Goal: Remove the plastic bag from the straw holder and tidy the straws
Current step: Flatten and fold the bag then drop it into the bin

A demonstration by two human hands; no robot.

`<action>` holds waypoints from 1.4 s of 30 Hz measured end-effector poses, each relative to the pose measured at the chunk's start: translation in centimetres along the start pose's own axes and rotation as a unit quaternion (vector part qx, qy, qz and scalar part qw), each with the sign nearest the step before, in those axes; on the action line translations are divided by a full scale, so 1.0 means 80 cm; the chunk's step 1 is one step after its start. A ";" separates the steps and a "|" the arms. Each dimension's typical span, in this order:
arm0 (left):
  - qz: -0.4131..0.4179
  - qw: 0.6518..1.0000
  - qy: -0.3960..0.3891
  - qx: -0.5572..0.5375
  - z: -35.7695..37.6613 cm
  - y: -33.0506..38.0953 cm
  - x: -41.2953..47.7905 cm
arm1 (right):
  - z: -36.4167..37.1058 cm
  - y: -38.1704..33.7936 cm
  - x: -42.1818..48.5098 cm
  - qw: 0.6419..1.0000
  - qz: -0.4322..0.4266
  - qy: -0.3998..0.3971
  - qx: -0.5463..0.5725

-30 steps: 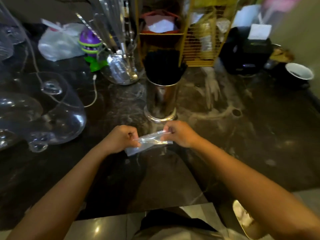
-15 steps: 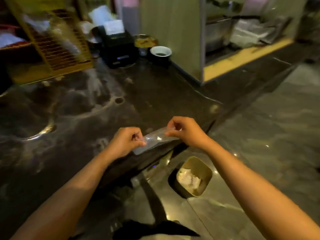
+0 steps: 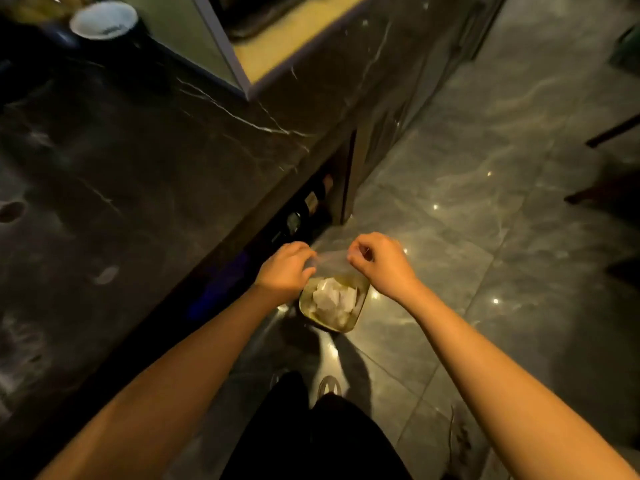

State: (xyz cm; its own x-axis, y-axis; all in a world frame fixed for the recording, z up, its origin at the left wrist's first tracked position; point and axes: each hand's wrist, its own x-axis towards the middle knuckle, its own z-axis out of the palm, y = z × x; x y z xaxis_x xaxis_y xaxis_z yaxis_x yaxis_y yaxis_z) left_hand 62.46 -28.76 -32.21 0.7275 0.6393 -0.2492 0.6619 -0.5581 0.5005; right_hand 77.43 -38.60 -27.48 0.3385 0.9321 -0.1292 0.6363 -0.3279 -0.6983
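Observation:
A clear plastic bag (image 3: 330,263) is stretched between my two hands. My left hand (image 3: 284,271) pinches its left end and my right hand (image 3: 379,263) pinches its right end. Both hands hover off the counter's edge, directly above a small gold-coloured waste bin (image 3: 358,315) on the floor that holds crumpled white paper. The straw holder and the straws are out of view.
A dark marble counter (image 3: 138,174) fills the left side, with a white-rimmed bowl (image 3: 104,19) at its far end. Grey polished floor tiles (image 3: 485,202) lie to the right. Dark shelves with small items sit under the counter edge. My dark trousers show at the bottom.
The view has swung right, away from the straw holder. Both hands carried the bag from above the counter to over the floor bin, still pinching it at both ends.

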 end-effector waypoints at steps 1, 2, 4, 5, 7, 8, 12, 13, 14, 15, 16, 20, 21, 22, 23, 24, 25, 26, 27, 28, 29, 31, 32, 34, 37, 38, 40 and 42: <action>-0.008 0.999 -0.018 0.026 0.024 -0.006 0.016 | 0.014 0.023 0.005 1.000 0.021 0.004 -0.004; -0.012 0.998 -0.036 0.054 0.048 -0.014 0.029 | 0.030 0.045 0.009 0.999 0.043 0.005 -0.007; -0.014 0.991 -0.083 0.099 0.097 -0.039 0.053 | 0.064 0.089 0.016 0.997 0.069 0.012 -0.011; -0.017 0.987 -0.113 0.117 0.123 -0.056 0.062 | 0.083 0.113 0.020 0.997 0.079 0.017 -0.014; -0.024 0.976 -0.152 0.151 0.173 -0.093 0.079 | 0.128 0.161 0.028 0.994 0.103 0.018 -0.020; -0.030 0.972 -0.162 0.164 0.200 -0.114 0.086 | 0.153 0.186 0.032 0.993 0.115 0.014 -0.023; -0.031 0.963 -0.181 0.195 0.306 -0.192 0.113 | 0.268 0.285 0.055 0.986 0.159 -0.012 -0.048; -0.028 0.963 -0.181 0.197 0.331 -0.209 0.119 | 0.298 0.309 0.063 0.984 0.168 -0.023 -0.056; -0.027 0.964 -0.178 0.197 0.355 -0.225 0.125 | 0.329 0.331 0.071 0.981 0.178 -0.036 -0.062; -0.024 0.964 -0.176 0.198 0.379 -0.240 0.132 | 0.359 0.353 0.082 0.979 0.187 -0.050 -0.069; -0.020 0.963 -0.176 0.205 0.402 -0.255 0.139 | 0.388 0.374 0.092 0.975 0.198 -0.066 -0.074; -0.025 0.950 -0.174 0.257 0.474 -0.305 0.164 | 0.495 0.448 0.131 0.959 0.240 -0.128 -0.073; -0.024 0.947 -0.172 0.272 0.486 -0.316 0.168 | 0.518 0.463 0.139 0.955 0.250 -0.141 -0.068; -0.021 0.944 -0.169 0.282 0.496 -0.327 0.170 | 0.540 0.476 0.147 0.952 0.258 -0.153 -0.062; -0.017 0.945 -0.165 0.282 0.504 -0.336 0.171 | 0.559 0.486 0.155 0.949 0.263 -0.166 -0.054; -0.014 0.951 -0.158 0.266 0.510 -0.344 0.171 | 0.577 0.493 0.163 0.945 0.271 -0.179 -0.042; -0.011 0.958 -0.150 0.242 0.515 -0.350 0.171 | 0.592 0.499 0.170 0.940 0.280 -0.192 -0.028; -0.008 0.965 -0.144 0.218 0.517 -0.354 0.172 | 0.605 0.504 0.176 0.935 0.288 -0.206 -0.020; -0.003 0.969 -0.140 0.203 0.518 -0.357 0.172 | 0.616 0.507 0.180 0.931 0.289 -0.223 -0.015; 0.002 0.970 -0.139 0.198 0.518 -0.357 0.171 | 0.623 0.509 0.183 0.926 0.290 -0.242 -0.010; 0.005 0.970 -0.138 0.202 0.518 -0.357 0.171 | 0.627 0.510 0.184 0.921 0.292 -0.259 -0.002; -0.004 0.962 -0.147 0.231 0.517 -0.354 0.171 | 0.626 0.507 0.180 0.912 0.303 -0.273 0.038; -0.015 0.954 -0.156 0.256 0.516 -0.351 0.172 | 0.621 0.502 0.176 0.910 0.309 -0.268 0.065; -0.025 0.935 -0.178 0.306 0.506 -0.339 0.173 | 0.602 0.485 0.167 0.910 0.311 -0.246 0.123; -0.039 0.935 -0.190 0.298 0.479 -0.309 0.165 | 0.556 0.454 0.151 0.919 0.264 -0.271 0.114; -0.049 0.939 -0.190 0.282 0.465 -0.294 0.159 | 0.535 0.439 0.143 0.917 0.254 -0.292 0.096; -0.052 0.953 -0.167 0.248 0.434 -0.259 0.136 | 0.491 0.405 0.122 0.916 0.230 -0.322 0.070; -0.057 0.964 -0.147 0.212 0.390 -0.221 0.111 | 0.440 0.365 0.099 0.925 0.198 -0.322 0.043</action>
State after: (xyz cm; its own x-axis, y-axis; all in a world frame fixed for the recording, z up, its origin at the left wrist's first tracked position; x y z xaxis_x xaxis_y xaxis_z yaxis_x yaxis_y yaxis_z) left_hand 62.82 -29.72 -69.15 0.6250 0.5663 -0.5372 0.7090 -0.6997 0.0873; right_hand 74.28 -35.33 -73.65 0.0321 0.6485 -0.7606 0.4831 -0.6762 -0.5562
